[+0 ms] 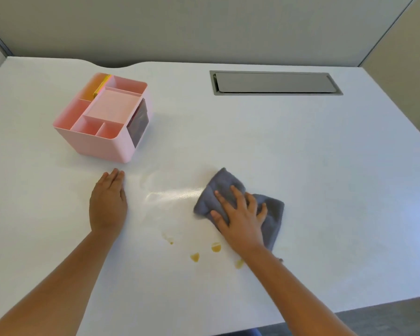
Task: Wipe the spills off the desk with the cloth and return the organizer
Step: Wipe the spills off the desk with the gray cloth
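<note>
Yellow drops (216,247) near front edge, right hand (240,221) flat on cloth (228,187)

A grey cable hatch (275,83) lies flush near the far edge, its lid apparently closed. Grey partition panels (204,27) stand behind, with a beige panel (403,69) at right.

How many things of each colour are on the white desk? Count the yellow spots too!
Pink: 1, the organizer
Grey: 2, the cloth and the cable hatch
Yellow: 4 spots, at and
Total: 7
</note>
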### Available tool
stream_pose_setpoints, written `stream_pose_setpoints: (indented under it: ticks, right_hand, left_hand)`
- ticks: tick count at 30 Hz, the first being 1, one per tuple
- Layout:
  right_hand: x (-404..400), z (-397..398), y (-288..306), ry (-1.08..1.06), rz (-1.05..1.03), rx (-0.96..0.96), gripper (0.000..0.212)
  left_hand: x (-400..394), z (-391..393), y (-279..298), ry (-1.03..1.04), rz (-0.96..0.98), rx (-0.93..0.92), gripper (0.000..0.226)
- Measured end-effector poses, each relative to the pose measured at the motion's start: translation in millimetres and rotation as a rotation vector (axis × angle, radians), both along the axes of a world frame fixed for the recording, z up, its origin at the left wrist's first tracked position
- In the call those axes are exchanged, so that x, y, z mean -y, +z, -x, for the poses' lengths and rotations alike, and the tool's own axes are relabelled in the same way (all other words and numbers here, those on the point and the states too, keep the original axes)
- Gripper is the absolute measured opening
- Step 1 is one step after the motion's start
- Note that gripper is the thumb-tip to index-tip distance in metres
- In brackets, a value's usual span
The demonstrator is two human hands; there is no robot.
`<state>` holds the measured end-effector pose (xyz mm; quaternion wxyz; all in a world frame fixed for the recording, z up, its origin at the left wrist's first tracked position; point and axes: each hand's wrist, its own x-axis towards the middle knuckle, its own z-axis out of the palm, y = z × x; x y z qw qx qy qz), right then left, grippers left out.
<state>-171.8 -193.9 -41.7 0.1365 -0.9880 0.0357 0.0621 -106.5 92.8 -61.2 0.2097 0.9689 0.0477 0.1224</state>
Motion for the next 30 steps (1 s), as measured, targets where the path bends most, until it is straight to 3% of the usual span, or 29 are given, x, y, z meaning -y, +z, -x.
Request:
stream_pose_setpoints:
  ticks: [7, 10, 13, 17, 24, 30]
  right_hand:
    - [-78, 29, 8, 0.322, -0.059, -0.068, 0.051]
    - [-73, 57, 10, 0.408, 0.106, 0.031, 0.049]
    - [-40, 69, 11, 0.414, 0.121, 0.041, 0.048]
    - [22, 53, 12, 0.268, 0.139, -0.014, 0.050]
    - [143, 22, 13, -0.209, 0.178, 0.037, 0.051]
    - [137, 42, 8, -0.465, 0.131, 0.057, 0.053]
  left_hand:
    - [-2, -1, 0, -0.017, -0.008, -0.004, 0.037]
    - [-2, -1, -1, -0.019, -0.006, -0.002, 0.036]
    - [-2, 0, 0, -0.023, 0.005, -0.002, 0.037]
    - [-2, 1, 0, -0.020, 0.004, 0.002, 0.038]
    - [-1, 0, 0, -0.020, -0.013, -0.021, 0.039]
    - [-2, -1, -2, -0.007, 0.007, -0.014, 0.038]
